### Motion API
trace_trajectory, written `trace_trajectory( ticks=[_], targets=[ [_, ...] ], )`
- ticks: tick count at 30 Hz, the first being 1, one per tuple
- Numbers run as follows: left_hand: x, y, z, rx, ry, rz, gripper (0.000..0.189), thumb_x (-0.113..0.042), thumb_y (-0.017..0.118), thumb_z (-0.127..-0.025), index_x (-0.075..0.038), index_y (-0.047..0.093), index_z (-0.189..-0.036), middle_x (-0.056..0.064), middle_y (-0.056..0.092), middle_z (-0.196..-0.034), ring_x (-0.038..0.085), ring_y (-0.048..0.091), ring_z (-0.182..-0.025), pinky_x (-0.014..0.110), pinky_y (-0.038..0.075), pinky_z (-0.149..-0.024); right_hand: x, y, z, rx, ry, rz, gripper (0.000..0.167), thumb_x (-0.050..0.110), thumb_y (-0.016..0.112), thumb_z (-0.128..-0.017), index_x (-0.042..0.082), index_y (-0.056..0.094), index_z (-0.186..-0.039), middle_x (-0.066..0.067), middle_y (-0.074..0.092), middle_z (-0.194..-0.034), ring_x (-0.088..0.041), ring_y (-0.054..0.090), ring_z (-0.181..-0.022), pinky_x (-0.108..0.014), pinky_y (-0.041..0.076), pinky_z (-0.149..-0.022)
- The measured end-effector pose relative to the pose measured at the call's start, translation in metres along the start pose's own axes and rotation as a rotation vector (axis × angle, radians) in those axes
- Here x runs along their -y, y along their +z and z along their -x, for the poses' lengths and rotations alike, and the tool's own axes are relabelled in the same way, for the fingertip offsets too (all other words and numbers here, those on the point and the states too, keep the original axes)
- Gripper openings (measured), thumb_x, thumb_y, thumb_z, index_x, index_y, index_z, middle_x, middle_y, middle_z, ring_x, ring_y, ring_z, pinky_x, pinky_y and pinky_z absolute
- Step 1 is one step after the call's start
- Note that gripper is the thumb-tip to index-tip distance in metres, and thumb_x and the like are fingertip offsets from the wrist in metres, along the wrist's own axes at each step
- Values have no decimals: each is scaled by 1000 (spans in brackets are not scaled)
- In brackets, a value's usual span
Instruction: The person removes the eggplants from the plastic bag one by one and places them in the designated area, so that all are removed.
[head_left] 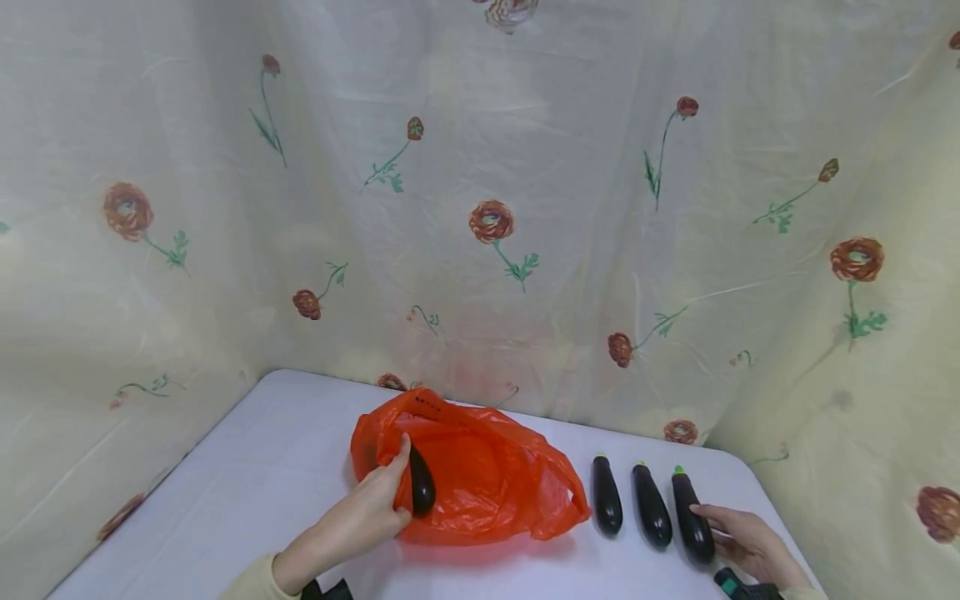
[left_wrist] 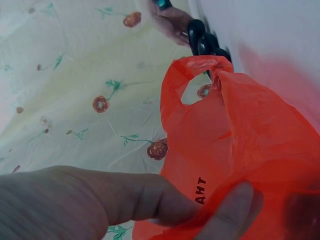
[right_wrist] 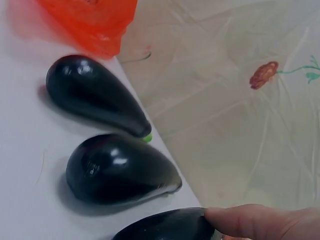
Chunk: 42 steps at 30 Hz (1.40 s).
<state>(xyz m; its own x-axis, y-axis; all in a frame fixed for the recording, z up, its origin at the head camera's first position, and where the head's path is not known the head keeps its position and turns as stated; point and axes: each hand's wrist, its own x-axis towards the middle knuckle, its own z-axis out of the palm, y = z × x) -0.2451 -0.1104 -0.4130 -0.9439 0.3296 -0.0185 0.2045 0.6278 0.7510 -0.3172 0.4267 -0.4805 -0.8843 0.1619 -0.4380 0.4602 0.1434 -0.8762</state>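
Note:
A red plastic bag (head_left: 495, 475) lies on its side on the white table, its mouth facing the near side. My left hand (head_left: 375, 500) pinches the bag's edge between thumb and finger, as the left wrist view also shows. Just inside that edge sits a dark eggplant (head_left: 422, 483), partly covered by the bag and hand. To the right, my right hand (head_left: 750, 537) holds the rightmost eggplant (head_left: 692, 517), thumb across its upper side; its other fingers are partly hidden. Beside it lie a middle eggplant (head_left: 652, 507) and a left eggplant (head_left: 607, 496), stems pointing away.
The white table (head_left: 262, 467) has rounded far corners. A flower-patterned curtain (head_left: 570, 250) hangs close behind its far edge and along both sides. The bag's handle end reaches close to the left eggplant of the row.

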Motion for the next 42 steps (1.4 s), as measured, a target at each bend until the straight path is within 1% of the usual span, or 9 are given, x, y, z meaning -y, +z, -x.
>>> trace_trajectory(
  ticks=[4, 7, 13, 19, 26, 31, 38, 40, 42],
  targets=[
    [0, 1, 0, -2, 1, -6, 91, 5, 61, -79, 7, 5, -151, -1, 43, -66, 15, 40, -60, 22, 32, -50, -3, 0, -4, -19, 19, 86, 84, 24, 74, -82, -24, 31, -136, -37, 54, -112, -26, 62, -92, -32, 52, -73],
    [0, 1, 0, -5, 2, -14, 91, 4, 61, -79, 8, 6, -151, -1, 43, -66, 15, 40, -60, 21, 33, -50, -3, 1, -4, -39, 36, 161, 89, 30, 75, -81, -25, 30, -135, -41, 45, -124, -34, 59, -100, -32, 51, -74],
    [1, 0, -1, -2, -4, -18, 90, 4, 61, -80, 8, 5, -151, 0, 45, -68, 15, 41, -62, 21, 35, -51, -3, 0, -5, -85, 32, 206, 94, 36, 78, -77, -24, 33, -133, -27, 63, -101, -25, 62, -86, -34, 50, -75],
    [1, 0, 0, -2, -2, -14, 91, 3, 61, -80, 7, 5, -151, 0, 44, -66, 15, 40, -61, 21, 33, -50, -2, -1, -4, -94, 47, 221, 97, 38, 79, -75, -24, 34, -134, -34, 58, -111, -29, 61, -93, -33, 50, -73],
    [1, 0, 0, -7, 5, -18, 91, 4, 61, -80, 7, 5, -151, -1, 44, -67, 15, 40, -61, 21, 33, -50, -1, -5, -1, -65, -33, 207, 74, 33, 72, -83, -20, 47, -128, -12, 70, -90, -15, 65, -81, -33, 53, -73],
    [1, 1, 1, -15, 19, -13, 91, 5, 61, -79, 8, 6, -151, 0, 44, -68, 16, 40, -63, 22, 33, -51, 6, -10, 5, -15, -138, 251, 53, 27, 63, -91, -15, 57, -122, -18, 71, -103, -14, 67, -87, -35, 55, -80],
    [0, 0, 1, -26, 25, -19, 91, 5, 61, -78, 9, 7, -151, 1, 46, -70, 16, 40, -65, 22, 33, -51, 27, -1, 18, 14, -181, 415, 69, 35, 58, -94, -20, 42, -132, -33, 51, -132, -44, 52, -120, -49, 44, -100],
    [0, 0, 2, -25, 21, -11, 91, 6, 62, -78, 8, 7, -151, 2, 48, -72, 17, 41, -66, 23, 34, -52, 34, 3, 23, 13, -183, 411, 72, 36, 61, -93, -20, 41, -133, -31, 54, -130, -43, 52, -121, -46, 45, -99],
    [0, 0, 2, -24, 17, -6, 92, 6, 62, -78, 8, 7, -151, 4, 49, -74, 18, 41, -68, 23, 34, -53, 37, 7, 28, 18, -211, 404, 70, 34, 61, -93, -20, 41, -133, -27, 59, -126, -32, 60, -113, -38, 49, -95]
  ],
)
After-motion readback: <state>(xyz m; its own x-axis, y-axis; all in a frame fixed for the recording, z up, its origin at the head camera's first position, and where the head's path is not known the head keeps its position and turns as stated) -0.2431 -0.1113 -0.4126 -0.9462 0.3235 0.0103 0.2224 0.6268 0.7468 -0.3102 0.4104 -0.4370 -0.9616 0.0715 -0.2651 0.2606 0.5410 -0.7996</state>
